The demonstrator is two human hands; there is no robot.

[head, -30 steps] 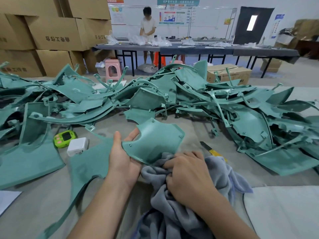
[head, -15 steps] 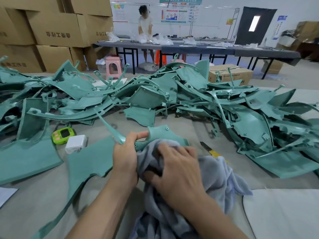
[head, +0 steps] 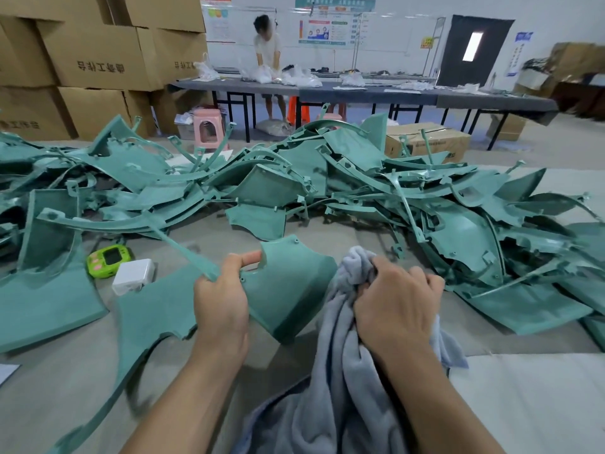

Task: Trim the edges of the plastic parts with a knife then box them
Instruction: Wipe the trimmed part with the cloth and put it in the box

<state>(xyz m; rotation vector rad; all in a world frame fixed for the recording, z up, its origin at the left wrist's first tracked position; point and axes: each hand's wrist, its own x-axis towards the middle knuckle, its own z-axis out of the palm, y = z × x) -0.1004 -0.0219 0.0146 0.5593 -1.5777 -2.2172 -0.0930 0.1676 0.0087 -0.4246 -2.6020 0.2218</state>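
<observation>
The green plastic part [head: 288,290] is uncovered now: the right hand [head: 396,303], which lay over it half a second ago, has drawn off to the right, fingers bunched tight round the grey cloth [head: 343,371], while the left hand [head: 219,299] holds the part low in front, thumb pinched over its top corner. Behind them a heap of green parts [head: 360,191] sprawls across the grey table [head: 59,381], with a green gadget [head: 109,260] and a white charger block [head: 134,276] at left. Farther back there are stacked cardboard boxes [head: 98,60], a pink stool [head: 208,126], and a person [head: 268,44] standing at a long dark table [head: 360,91].
</observation>
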